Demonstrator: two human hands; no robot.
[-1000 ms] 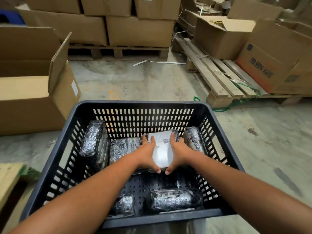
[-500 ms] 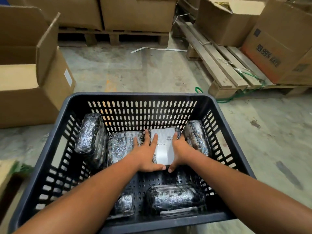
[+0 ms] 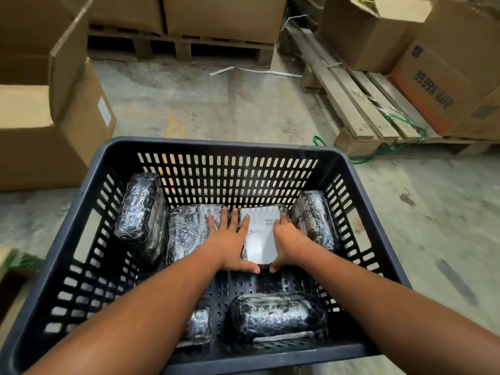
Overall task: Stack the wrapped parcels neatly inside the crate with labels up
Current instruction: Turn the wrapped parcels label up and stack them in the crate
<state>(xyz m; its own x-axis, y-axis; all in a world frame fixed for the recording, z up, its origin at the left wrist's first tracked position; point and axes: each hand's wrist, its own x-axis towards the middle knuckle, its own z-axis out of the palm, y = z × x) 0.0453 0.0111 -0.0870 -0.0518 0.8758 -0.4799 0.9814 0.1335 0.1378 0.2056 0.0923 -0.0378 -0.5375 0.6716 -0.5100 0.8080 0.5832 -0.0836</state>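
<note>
Black slotted plastic formed the crate [image 3: 81, 269], which sat on a grey, stained concrete floor [image 3: 422, 239]. Against the crate's near wall lay a wrapped parcel [image 3: 276, 316] in shiny black film, on its side, with a smaller parcel [image 3: 198, 324] just to its left, partly hidden behind the left forearm. Mid-floor of the crate was bare grid.

Toward the far wall, the labelled parcel [image 3: 263, 239] lay flat on the crate floor, its white label facing up. The left hand [image 3: 230, 247] rested with fingers spread, palm over the parcel's left edge and fingertips reaching onto the neighbouring flat parcel [image 3: 189, 231]; its thumb lay along the near edge. The right hand [image 3: 288, 240] pressed against the parcel's right edge, fingers together and thumb at the near corner; both hands bracketed it rather than clamping it.

Another parcel [image 3: 315, 217] leaned against the crate's right wall, touching the right hand's side. At the far left corner a taller parcel [image 3: 140, 207] stood on edge against the left wall.

Beyond the crate, an open cardboard box [image 3: 67, 125] stood at the left, a wooden pallet [image 3: 362, 112] with green strapping [image 3: 397, 123] at the right carried more boxes [image 3: 446, 77], and stacked cartons [image 3: 224, 14] on a second pallet [image 3: 184, 47] lined the back.
</note>
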